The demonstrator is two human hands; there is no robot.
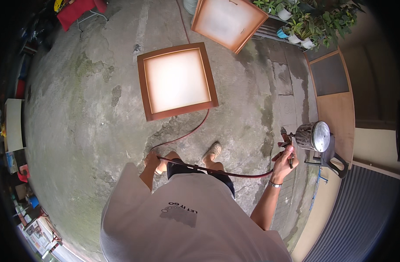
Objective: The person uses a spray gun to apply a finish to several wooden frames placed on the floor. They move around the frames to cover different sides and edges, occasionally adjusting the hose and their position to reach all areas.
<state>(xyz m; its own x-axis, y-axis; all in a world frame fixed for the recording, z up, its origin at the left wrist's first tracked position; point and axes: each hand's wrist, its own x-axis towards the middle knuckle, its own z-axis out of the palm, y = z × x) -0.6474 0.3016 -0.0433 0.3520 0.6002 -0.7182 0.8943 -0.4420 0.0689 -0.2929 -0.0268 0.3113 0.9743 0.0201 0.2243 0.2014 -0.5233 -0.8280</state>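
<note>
My right hand [283,163], held out to the right, is closed around the handle of a spray gun [290,150]. The gun carries a round metal paint cup [313,136] with a silvery lid. A dark red air hose [235,175] runs from it across my front. My left hand [151,160] is closed on that hose at the lower left of centre. Beyond the hands is a square panel [178,81] with a reddish-brown frame and a pale middle, browned along the inner edges. I cannot see what holds it up.
A second brown-edged panel [229,22] leans at the far right, beside potted plants [311,28]. The hose trails over the rough concrete floor [86,126]. A dark chair [333,159] and a wooden board [335,109] stand at the right. A red-covered table [80,11] is far left.
</note>
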